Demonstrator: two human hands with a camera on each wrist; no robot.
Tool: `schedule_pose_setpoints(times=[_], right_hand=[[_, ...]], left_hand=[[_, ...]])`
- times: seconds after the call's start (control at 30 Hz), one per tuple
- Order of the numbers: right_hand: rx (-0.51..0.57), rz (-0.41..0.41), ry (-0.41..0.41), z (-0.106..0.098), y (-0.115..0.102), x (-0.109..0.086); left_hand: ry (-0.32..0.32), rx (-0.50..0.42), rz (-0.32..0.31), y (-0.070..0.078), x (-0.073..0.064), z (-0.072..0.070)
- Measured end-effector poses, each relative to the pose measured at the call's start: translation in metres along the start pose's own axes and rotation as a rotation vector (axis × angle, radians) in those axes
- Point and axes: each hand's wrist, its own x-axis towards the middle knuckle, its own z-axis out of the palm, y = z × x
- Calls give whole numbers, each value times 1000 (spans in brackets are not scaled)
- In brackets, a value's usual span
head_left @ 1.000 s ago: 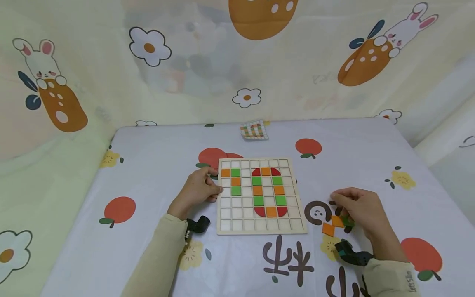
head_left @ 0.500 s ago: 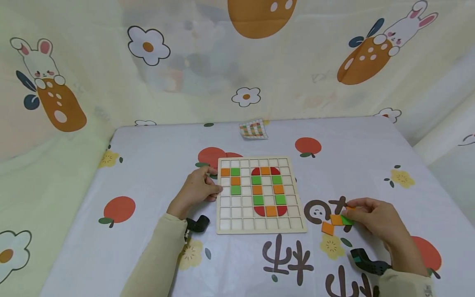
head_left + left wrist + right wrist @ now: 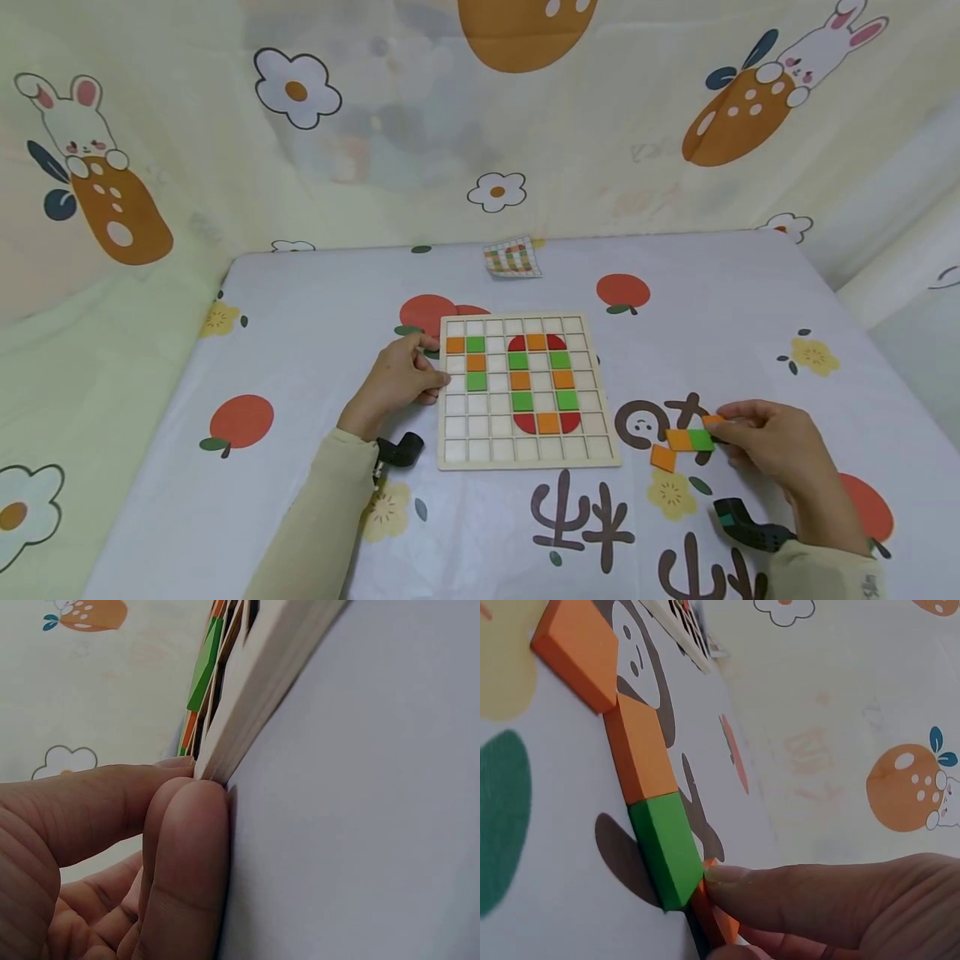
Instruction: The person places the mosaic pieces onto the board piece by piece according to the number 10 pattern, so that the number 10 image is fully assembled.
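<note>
A wooden grid board (image 3: 455, 450) lies mid-table with green, orange and rounded red tiles in some cells. My left hand (image 3: 397, 379) holds its left edge; in the left wrist view the fingertips (image 3: 199, 799) meet the board's side (image 3: 251, 682). To the right, my right hand (image 3: 780, 442) pinches an orange tile (image 3: 714, 419) between thumb and finger. That tile, tilted in the right wrist view, is close beside a green tile (image 3: 666, 847) and partly hidden by the thumb. An orange tile (image 3: 678, 440) adjoins the green one, with another orange tile (image 3: 663, 457) at its lower left.
A small card (image 3: 513, 257) printed with a coloured grid lies behind the board near the table's back edge. Patterned cloth (image 3: 390, 150) hangs behind the table. A printed cloth (image 3: 322, 333) covers the tabletop.
My right hand has moved right and slightly down from above the loose tiles, uncovering the green one, and now pinches an orange tile. My left hand stays at the board's edge.
</note>
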Motion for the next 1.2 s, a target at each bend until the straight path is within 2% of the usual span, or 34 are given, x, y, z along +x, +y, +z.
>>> schedule_pose_setpoints(times=[0.2, 0.47, 0.6, 0.83, 1.2], right_hand=[[-12, -13, 1, 1, -3, 0], [-154, -30, 4, 0, -11, -3], [-126, -24, -4, -1, -10, -2], [-44, -14, -70, -6, -9, 3], [-50, -30, -69, -5, -7, 2]], left_hand=[[5, -1, 1, 0, 1, 0], [9, 5, -2, 2, 0, 0], [4, -3, 0, 3, 0, 0], [16, 7, -10, 3, 1, 0], [17, 3, -15, 1, -1, 1]])
